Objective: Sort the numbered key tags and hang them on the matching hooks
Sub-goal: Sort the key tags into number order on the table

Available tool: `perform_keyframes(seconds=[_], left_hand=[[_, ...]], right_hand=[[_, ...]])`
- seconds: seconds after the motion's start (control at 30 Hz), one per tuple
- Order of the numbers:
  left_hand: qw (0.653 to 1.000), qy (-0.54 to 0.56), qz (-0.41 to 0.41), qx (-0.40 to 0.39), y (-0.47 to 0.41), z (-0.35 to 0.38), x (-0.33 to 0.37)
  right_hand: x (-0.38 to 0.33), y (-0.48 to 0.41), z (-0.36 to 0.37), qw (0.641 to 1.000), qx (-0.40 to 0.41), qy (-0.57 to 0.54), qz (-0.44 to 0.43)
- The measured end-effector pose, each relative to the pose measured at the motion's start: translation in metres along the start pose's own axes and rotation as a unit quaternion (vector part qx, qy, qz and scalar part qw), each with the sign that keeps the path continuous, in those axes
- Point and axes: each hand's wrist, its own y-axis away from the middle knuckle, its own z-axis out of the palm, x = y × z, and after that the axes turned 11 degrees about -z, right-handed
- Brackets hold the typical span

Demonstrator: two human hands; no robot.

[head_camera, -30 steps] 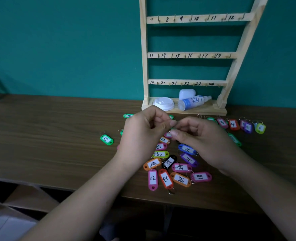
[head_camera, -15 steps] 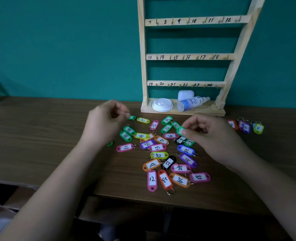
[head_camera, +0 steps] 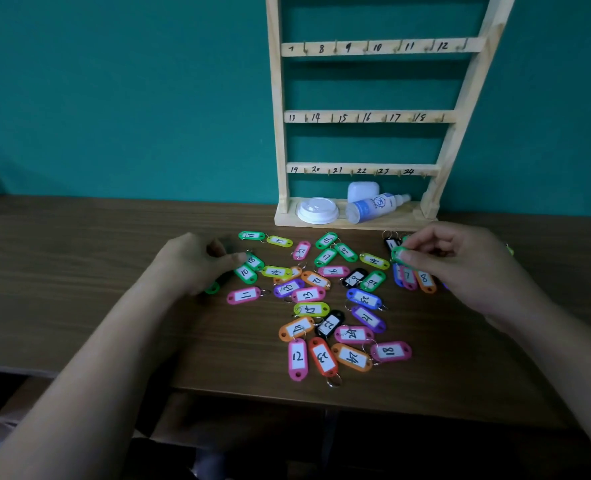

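Several coloured numbered key tags (head_camera: 322,306) lie scattered on the wooden table (head_camera: 79,289) in front of a wooden hook rack (head_camera: 367,117) with rails numbered 7 to 24. My right hand (head_camera: 460,268) pinches a green tag (head_camera: 399,254) just above a small row of tags (head_camera: 415,278) at the right. My left hand (head_camera: 197,261) hovers with loosely curled fingers at the left edge of the pile, next to green tags 18 and 10 (head_camera: 249,268), holding nothing I can see. All visible hooks are bare.
On the rack's base lie a white lid (head_camera: 316,210), a white box (head_camera: 362,191) and a small spray bottle (head_camera: 377,206) on its side. A teal wall stands behind. The table's front edge runs close below the pile.
My hands have parted from the middle. The right hand carried the green tag rightward to the row of tags; the left hand moved left and now sits low by the pile's left edge.
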Motion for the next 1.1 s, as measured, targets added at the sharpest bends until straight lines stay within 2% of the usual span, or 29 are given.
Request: perform_keyframes(seconds=[0.33, 0.63, 0.83, 1.1], left_hand=[[0.995, 0.093, 0.009, -0.029, 0.002, -0.001, 0.001], [0.953, 0.268, 0.131, 0.045, 0.036, 0.001, 0.035], [0.942, 0.277, 0.188, 0.018, 0.055, 0.019, 0.068], [0.933, 0.287, 0.215, -0.026, 0.074, 0.047, 0.110]], right_hand=[[0.009, 0.005, -0.021, 0.999, 0.024, -0.004, 0.044], [0.034, 0.008, -0.052, 0.994, 0.054, 0.030, 0.093], [0.050, 0.014, -0.067, 0.989, 0.061, 0.048, 0.123], [0.061, 0.017, -0.067, 0.986, 0.050, 0.094, 0.130]])
